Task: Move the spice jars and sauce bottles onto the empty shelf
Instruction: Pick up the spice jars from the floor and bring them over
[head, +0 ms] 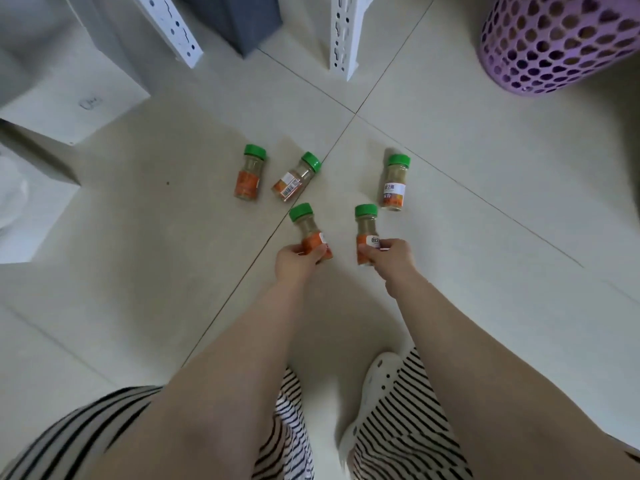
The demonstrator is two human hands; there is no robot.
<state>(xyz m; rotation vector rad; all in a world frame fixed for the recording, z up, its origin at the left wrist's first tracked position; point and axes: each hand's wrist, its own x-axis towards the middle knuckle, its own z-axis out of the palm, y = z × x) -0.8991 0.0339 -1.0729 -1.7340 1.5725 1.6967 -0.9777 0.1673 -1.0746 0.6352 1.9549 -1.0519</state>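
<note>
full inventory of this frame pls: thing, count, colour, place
spice jars: 5, green caps, orange labels; three on the floor, two in the hands
shelf uprights: 2, white, slotted, top centre
laundry basket: 1, purple, perforated, top right
bin: 1, dark grey, top centre
box: 1, white, top left
floor: beige tiles
shoe: 1, white, bottom centre
left hand: grips a jar
right hand: grips a jar
</note>
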